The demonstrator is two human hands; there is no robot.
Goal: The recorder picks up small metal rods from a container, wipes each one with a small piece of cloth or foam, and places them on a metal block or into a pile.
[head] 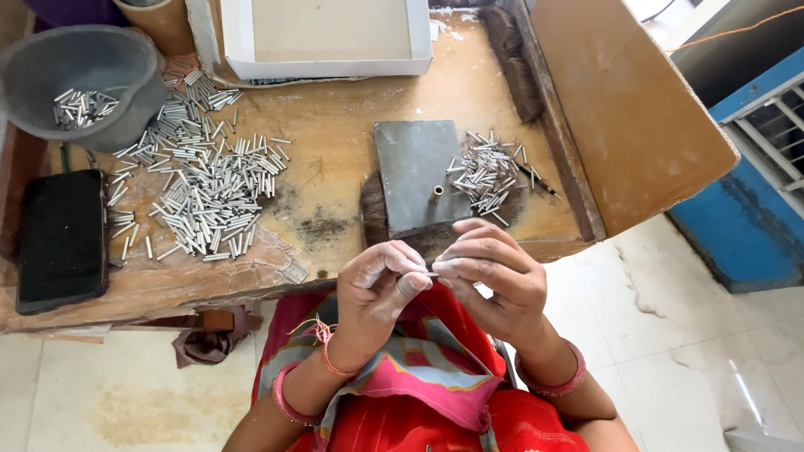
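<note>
Fingers pinch, seemingly, a tube; bowl holds tubes.

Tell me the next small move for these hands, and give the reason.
Probably carry the small piece forward to the brass socket in the grey block and seat it. Both hands, left hand and right hand, meet fingertip to fingertip over the lap, pinching something tiny between them, too small to identify. The block lies just ahead, with a tube pile beside it.
</note>
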